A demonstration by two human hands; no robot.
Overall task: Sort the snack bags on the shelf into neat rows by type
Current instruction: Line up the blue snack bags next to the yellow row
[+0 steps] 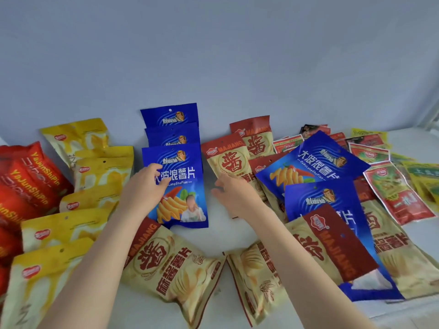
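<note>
Three blue chip bags stand in a row at the middle back, the front blue bag (183,186) overlapping the two behind it (169,116). My left hand (145,186) holds the front bag's left edge, thumb on its face. My right hand (234,197) pinches the lower left edge of a beige and red Majiang bag (229,160), which lies just right of the blue row. A second Majiang bag (257,138) lies behind that one. Two more blue bags (313,167) (318,200) lie loose in the pile on the right.
Yellow bags (99,172) form a row left of the blue ones, and red bags (28,181) lie at the far left. Beige Majiang bags (166,262) (254,276) lie near the front of the white shelf (228,233). Small red and green packets (399,200) are scattered at the right.
</note>
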